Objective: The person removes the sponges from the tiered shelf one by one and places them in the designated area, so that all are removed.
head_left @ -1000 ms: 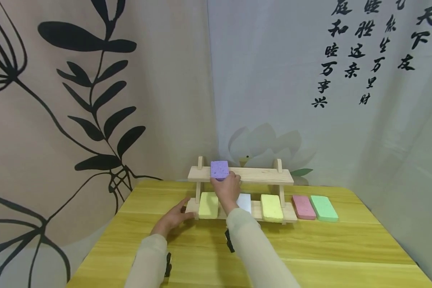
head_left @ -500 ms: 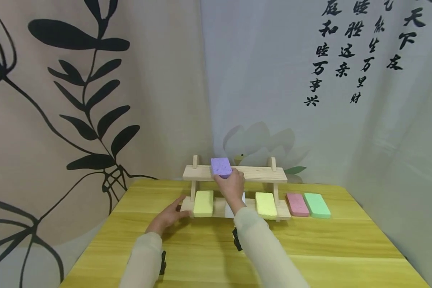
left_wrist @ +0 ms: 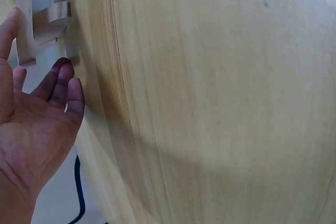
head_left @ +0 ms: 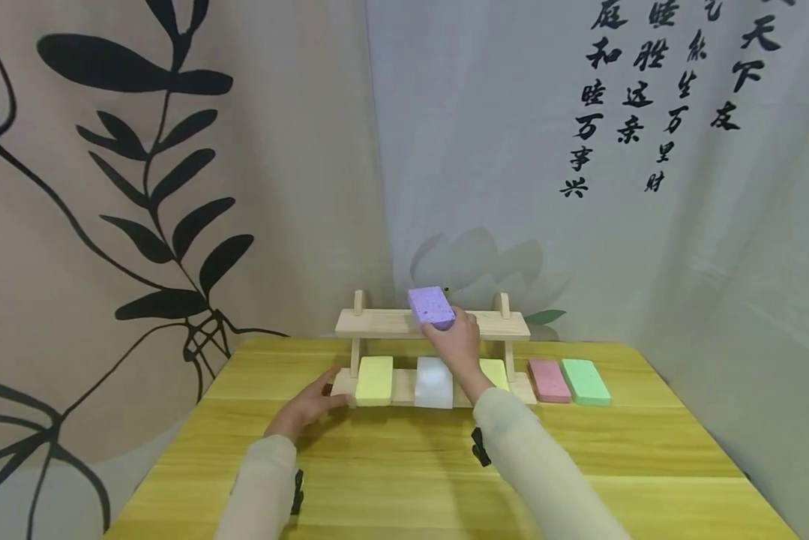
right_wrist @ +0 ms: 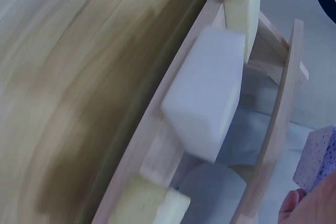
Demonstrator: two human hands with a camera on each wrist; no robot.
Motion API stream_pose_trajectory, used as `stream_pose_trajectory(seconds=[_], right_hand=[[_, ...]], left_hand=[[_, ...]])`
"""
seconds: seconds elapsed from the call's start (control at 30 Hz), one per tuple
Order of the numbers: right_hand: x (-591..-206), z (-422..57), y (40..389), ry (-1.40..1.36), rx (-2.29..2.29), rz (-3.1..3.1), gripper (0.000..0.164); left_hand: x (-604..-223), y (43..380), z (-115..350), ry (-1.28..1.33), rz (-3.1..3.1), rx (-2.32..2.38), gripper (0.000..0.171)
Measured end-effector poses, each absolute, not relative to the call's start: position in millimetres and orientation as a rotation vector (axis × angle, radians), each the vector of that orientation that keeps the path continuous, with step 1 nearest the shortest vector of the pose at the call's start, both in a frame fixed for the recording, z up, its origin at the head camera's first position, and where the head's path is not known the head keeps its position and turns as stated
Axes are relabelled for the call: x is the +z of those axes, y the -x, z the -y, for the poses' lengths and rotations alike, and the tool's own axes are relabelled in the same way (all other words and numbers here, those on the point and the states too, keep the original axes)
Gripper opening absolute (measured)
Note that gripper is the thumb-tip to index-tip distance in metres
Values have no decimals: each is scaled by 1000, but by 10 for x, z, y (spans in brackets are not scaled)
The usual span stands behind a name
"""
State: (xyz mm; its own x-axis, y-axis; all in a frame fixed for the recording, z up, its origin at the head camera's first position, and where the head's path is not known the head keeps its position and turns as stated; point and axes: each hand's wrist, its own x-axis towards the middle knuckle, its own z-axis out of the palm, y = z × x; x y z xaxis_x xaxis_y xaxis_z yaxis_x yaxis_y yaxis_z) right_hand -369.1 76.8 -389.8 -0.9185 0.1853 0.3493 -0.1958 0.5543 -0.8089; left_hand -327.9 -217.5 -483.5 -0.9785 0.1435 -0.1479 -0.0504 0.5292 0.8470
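Note:
My right hand (head_left: pixel 459 346) pinches a purple sponge (head_left: pixel 432 306) by its lower end, thumb on the left side. The sponge is tilted and overlaps the upper board of a two-tier wooden shelf (head_left: pixel 370 323); in the right wrist view, the purple sponge (right_wrist: pixel 315 156) shows at the right edge. At the left end of the lower board, my left hand (head_left: pixel 306 409) rests with its thumb in front and fingers behind. In the left wrist view, the left hand (left_wrist: pixel 39 129) has loosely extended fingers, one touching the shelf's end (left_wrist: pixel 25 40).
Leaning on the lower tier are a yellow sponge (head_left: pixel 374 381), a white sponge (head_left: pixel 434 383) and another yellow one (head_left: pixel 494 372), partly behind the right hand. A pink sponge (head_left: pixel 549 381) and a green sponge (head_left: pixel 585 382) lie right of the shelf on the wooden table (head_left: pixel 391 465).
My right hand has carried the purple sponge rightward along the upper board, and the sponge has tilted. The white sponge has come into fuller view. My left hand stays at the shelf's end.

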Motion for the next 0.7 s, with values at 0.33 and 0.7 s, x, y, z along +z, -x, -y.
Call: stream_pose_trajectory(seconds=[0.33,0.7], right_hand=[[-3854,-1292,3651,-20,1308,2429,77],[-3810,-2019,3574,54,1356,2380,76]], left_hand=[[-4839,3308,2208,-77,-2563,1425,90],[-4836,3304,2191,-116,-2584,1366,96]])
